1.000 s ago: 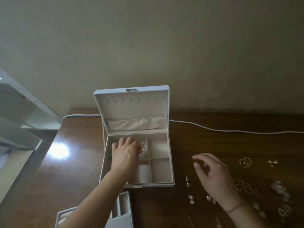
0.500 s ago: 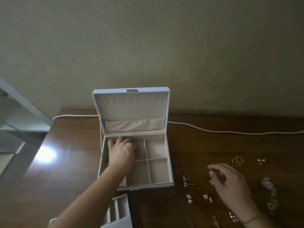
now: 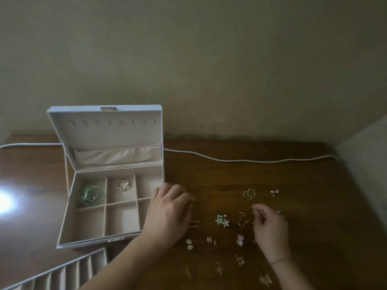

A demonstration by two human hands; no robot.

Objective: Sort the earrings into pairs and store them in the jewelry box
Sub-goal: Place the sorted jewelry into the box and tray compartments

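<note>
Left of centre the open jewelry box (image 3: 109, 206) holds beaded hoops (image 3: 123, 184) in its upper-middle compartment, while the left hand (image 3: 169, 214) hovers relaxed beside it and the right hand (image 3: 270, 225) pinches among table-laid earrings (image 3: 222, 220), probably picking a match.

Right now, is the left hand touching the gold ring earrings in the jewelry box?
Apart. The head view shows the left hand over the jewelry box's right edge, with bare lining and a divider between it and the gold ring earrings in the back middle compartment.
</note>
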